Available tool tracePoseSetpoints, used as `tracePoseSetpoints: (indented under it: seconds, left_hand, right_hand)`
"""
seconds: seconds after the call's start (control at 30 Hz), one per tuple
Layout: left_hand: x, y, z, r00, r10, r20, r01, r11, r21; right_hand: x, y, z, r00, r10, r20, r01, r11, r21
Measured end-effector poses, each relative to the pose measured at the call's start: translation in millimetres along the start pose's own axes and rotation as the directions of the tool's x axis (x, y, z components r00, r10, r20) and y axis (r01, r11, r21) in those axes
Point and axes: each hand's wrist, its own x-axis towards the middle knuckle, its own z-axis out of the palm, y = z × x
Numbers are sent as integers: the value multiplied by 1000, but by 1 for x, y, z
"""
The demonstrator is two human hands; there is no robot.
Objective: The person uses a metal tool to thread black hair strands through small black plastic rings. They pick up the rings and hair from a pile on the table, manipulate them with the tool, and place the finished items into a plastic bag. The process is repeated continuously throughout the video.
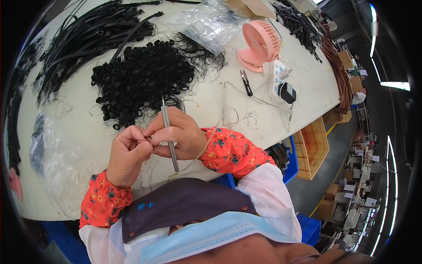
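My right hand [182, 134] is closed round a slim silver metal pen-shaped tool [166, 123] with a thin pointed tip. The tool stands nearly upright between the fingers, tip toward the far side. Beside it, my left hand [129, 152] pinches with thumb and forefinger. A thin dark thread [141, 140] shows at the fingertips of both hands, which almost touch. Whatever else they pinch is hidden by the fingers. Just beyond lies a heap of small black strap loops [140, 77], with loose black threads [200, 50] at its far right.
Long black straps with buckles [96, 37] lie at the far left. Clear plastic bags [211, 24] lie at the back and left. Right of the heap are thread snips [246, 82], a pink fan [259, 44] and a white power strip [278, 81]. Wooden crates [313, 147] stand beyond the table edge.
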Motion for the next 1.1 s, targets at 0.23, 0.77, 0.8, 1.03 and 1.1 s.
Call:
tracePoseSetpoints:
  seconds: [0.23,0.77,0.8,1.03,1.1]
  left_hand:
    - [10,-7,-12,979,-76,-190,52,990,-129]
    - [3,-13,-33,979,116,-169,-57,946,319]
    - [3,-14,-33,971,157,-179,-80,924,374]
    - [3,-20,-32,959,215,-183,-135,919,370]
    - [4,-20,-35,965,213,-150,-137,903,407]
  right_hand:
    - [-2,12,5,999,47,2,-47,992,-113]
    - [0,7,9,923,360,136,-375,920,112]
    - [-2,11,6,915,368,167,-388,914,113]
    - [-10,11,15,905,406,129,-424,888,180]
    - [-12,13,16,891,442,105,-454,864,218]
